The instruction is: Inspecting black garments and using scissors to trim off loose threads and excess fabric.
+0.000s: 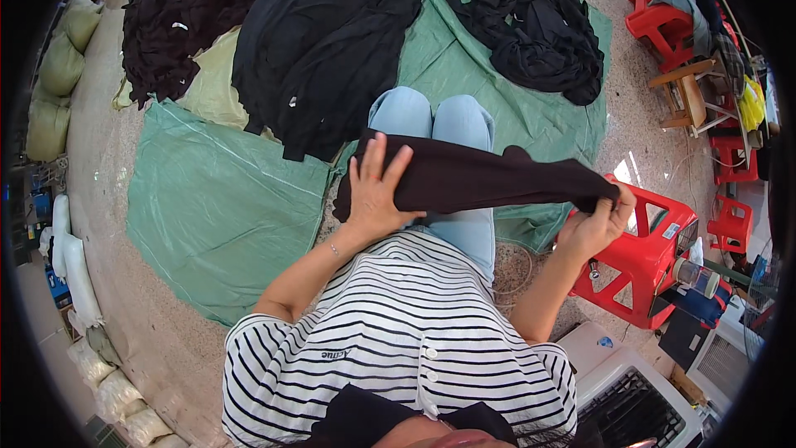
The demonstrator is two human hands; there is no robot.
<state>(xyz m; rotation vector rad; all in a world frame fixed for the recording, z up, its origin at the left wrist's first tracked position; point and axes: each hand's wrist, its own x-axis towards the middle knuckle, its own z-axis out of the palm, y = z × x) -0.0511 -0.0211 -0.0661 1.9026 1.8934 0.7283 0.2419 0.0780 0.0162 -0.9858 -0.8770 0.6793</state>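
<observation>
Across my lap lies a dark brown garment [481,176], stretched out from left to right over my jeans. My left hand [377,182] rests flat on its left part with the fingers spread. At the other end my right hand [599,222] pinches the narrow tip of the cloth, holding it out past my right knee. Fingers of the right hand are curled round the edge. Part of the garment is folded over, so its full shape is hidden.
Ahead are a black clothes heap [327,50], a dark maroon heap [191,17] and another black heap [539,25], over green sheeting [224,207]. A red plastic stool [638,274] stands close on my right. Filled sacks [62,66] line the left wall.
</observation>
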